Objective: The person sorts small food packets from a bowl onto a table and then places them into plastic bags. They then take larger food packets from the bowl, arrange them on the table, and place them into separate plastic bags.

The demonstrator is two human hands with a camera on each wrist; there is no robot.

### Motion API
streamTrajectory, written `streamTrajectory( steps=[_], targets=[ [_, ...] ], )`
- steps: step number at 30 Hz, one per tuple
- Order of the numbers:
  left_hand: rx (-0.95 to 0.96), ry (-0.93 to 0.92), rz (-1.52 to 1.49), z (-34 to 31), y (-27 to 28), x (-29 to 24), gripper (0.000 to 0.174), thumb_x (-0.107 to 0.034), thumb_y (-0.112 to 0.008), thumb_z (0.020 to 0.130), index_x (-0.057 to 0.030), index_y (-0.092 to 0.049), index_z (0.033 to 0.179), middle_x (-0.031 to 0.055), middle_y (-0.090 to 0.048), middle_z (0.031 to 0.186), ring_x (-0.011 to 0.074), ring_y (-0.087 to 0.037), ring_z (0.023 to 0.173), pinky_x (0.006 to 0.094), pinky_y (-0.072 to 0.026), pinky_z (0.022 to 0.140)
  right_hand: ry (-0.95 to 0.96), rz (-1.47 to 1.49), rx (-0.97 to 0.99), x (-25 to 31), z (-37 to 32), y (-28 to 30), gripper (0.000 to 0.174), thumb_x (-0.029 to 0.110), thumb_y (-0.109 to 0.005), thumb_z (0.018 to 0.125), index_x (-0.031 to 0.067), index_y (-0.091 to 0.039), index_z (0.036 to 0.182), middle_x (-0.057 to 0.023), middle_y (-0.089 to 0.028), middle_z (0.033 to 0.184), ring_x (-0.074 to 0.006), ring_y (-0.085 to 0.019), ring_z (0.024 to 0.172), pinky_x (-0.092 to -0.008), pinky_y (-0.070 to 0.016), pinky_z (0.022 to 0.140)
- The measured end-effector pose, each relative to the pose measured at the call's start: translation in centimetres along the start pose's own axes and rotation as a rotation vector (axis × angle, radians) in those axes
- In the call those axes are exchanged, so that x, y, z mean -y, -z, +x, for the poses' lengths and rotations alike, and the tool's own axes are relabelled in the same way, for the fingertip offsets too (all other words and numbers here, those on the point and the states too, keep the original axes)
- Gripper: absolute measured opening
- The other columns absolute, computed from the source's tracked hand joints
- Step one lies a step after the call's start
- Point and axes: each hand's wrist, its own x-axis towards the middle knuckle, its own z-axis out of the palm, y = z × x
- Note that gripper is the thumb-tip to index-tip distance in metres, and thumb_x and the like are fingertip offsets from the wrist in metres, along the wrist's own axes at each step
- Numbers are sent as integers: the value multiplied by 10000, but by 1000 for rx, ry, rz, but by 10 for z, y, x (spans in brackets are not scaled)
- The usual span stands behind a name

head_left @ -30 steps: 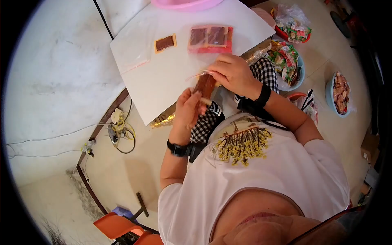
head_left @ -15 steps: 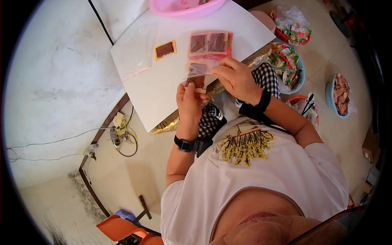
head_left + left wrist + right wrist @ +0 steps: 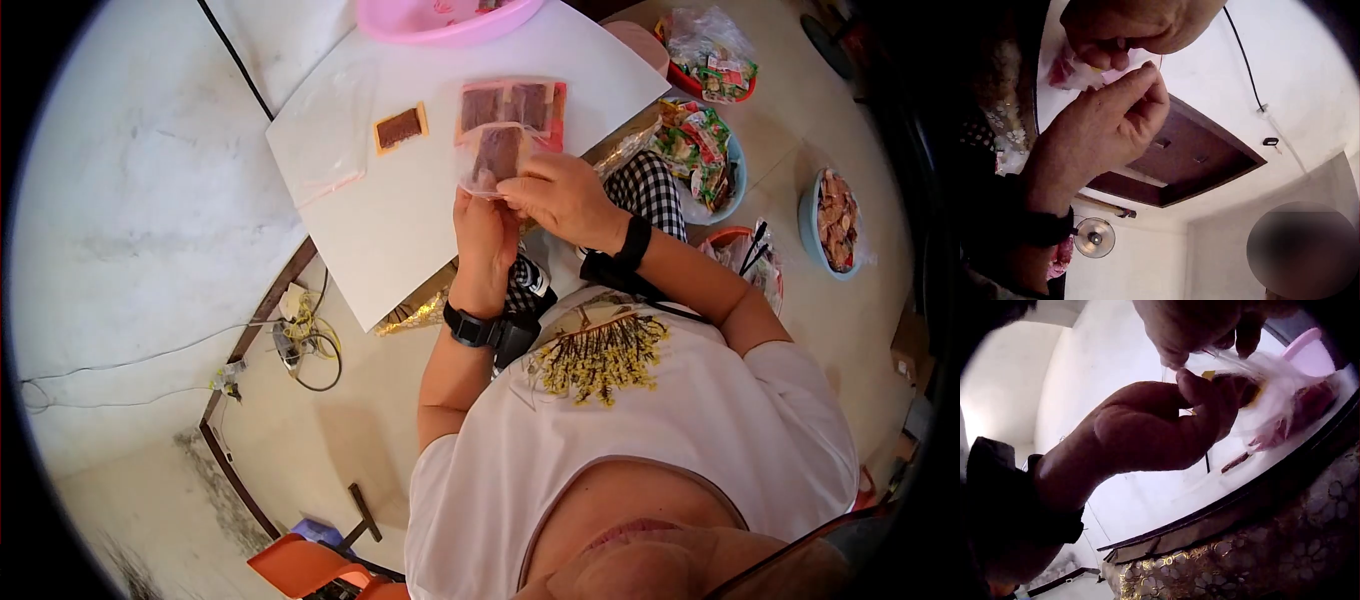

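Above the near part of the white table (image 3: 385, 230), the person's left hand (image 3: 485, 238) pinches the near end of a flat brown slab (image 3: 497, 155) between thumb and fingers, the slab lying within a clear plastic bag (image 3: 466, 172). The right hand (image 3: 568, 200) has its thumb and forefinger together on the bag's near edge, just beside the left fingertips; its other fingers are curled, and whether they press the plastic too I cannot tell. Just beyond the held slab, a pink-edged packet (image 3: 558, 112) lies on the tabletop, two brown slabs side by side on it. To the left, well apart from it, rests a loose brown slab (image 3: 400, 130) on a yellow-orange backing, and further left a flat transparent bag (image 3: 330, 140) with a pinkish line along its near edge. A pink basin (image 3: 450, 25) stands at the far side. Gold patterned cloth (image 3: 425, 308) hangs below the table's near edge. On the floor to the right, a light-blue basin (image 3: 737, 170) holds green-and-red packets, and another blue basin (image 3: 812, 235) holds brownish pieces.
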Motion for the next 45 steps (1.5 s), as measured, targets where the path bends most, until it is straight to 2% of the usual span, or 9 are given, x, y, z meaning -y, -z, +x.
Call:
streamTrajectory(
  steps=[10, 16, 21, 24, 33, 40, 41, 43, 45],
  targets=[
    [-82, -62, 41, -27, 43, -9, 157, -206, -461, 997, -119, -523, 1110, 37, -628, 952, 130, -502, 602, 298, -430, 560, -114, -52, 31, -17, -13, 7, 179, 10, -677, 752, 68, -644, 918, -97, -556, 840, -305, -569, 722, -396, -471, 614],
    [-62, -41, 25, -51, 54, -16, 169, -212, -445, 985, -117, -517, 1104, 53, -625, 1010, 120, -497, 593, 282, -428, 553, -219, 87, -83, -9, 1, 17, 181, -28, -651, 793, 39, -640, 961, -96, -573, 895, -237, -582, 720, -318, -466, 608],
    [-69, -17, -23, -64, 52, -21, 172, -185, -461, 967, -95, -514, 1103, 68, -631, 976, 118, -488, 544, 268, -437, 524, -240, 145, -60, -4, 6, 16, 81, 28, -678, 827, 8, -637, 895, -90, -568, 759, -220, -562, 642, -304, -448, 576],
    [-41, 38, -23, -69, 41, -20, 119, -154, -483, 970, -58, -497, 1039, 74, -611, 804, 150, -541, 506, 282, -455, 457, -206, 93, -23, 0, 5, 14, 90, 104, -684, 838, 27, -648, 868, -91, -574, 741, -257, -568, 660, -338, -455, 584],
    [23, 113, 24, -8, 19, -3, 170, -135, -475, 981, -11, -541, 1075, 79, -628, 846, 138, -567, 569, 270, -493, 498, -120, -1, 175, 14, -1, 11, 175, 252, -661, 845, 104, -640, 754, -71, -592, 768, -290, -589, 750, -400, -467, 622],
    [140, -32, 54, 36, -23, -9, 241, -109, -452, 968, -18, -563, 1162, 79, -630, 945, 142, -633, 719, 248, -523, 567, -17, -16, 125, 10, -5, 5, 152, 217, -668, 839, 95, -616, 765, -66, -531, 750, -293, -551, 727, -402, -456, 642],
    [193, -121, 390, 54, -7, -4, 358, -228, -480, 994, -59, -459, 1309, 120, -606, 1163, 228, -676, 782, 337, -565, 731, 2, -18, 97, 10, -6, 4, 148, 209, -672, 837, 93, -613, 766, -68, -531, 751, -294, -552, 728, -403, -452, 628],
    [176, -516, 928, 74, 9, 4, 341, -69, -510, 914, -25, -513, 1252, 123, -618, 1095, 176, -653, 842, 291, -554, 695, -18, -7, 108, 9, -4, 5, 140, 205, -672, 836, 94, -615, 772, -72, -529, 750, -292, -552, 725, -405, -448, 615],
    [133, -580, 832, 73, 16, 14, 354, 10, -540, 870, -2, -536, 1224, 128, -620, 1074, 158, -637, 892, 276, -546, 694, -42, 9, 122, 9, -7, 6, 136, 204, -671, 837, 96, -616, 776, -74, -527, 747, -291, -551, 720, -407, -443, 602]
  ],
)
